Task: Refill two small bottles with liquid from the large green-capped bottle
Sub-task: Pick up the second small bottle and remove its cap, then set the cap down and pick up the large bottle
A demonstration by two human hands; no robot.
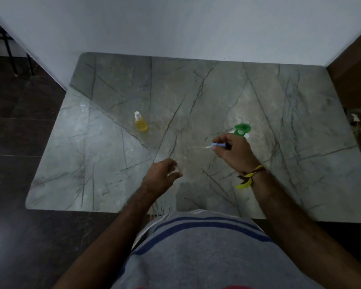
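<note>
Now a blue pump top (218, 145) is pinched by the right hand (234, 152), just in front of the green-capped bottle (242, 129). A small clear bottle (176, 170) is gripped by the curled left hand (162, 176). Well apart, a small yellow bottle (140, 122) stands upright on the counter (300, 122), with open room all around.

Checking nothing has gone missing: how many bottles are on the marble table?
3, I think. A small yellow-liquid bottle stands left of centre; the green-capped bottle stands behind the right hand; a small clear bottle, mostly hidden, is gripped by the left hand.
</note>
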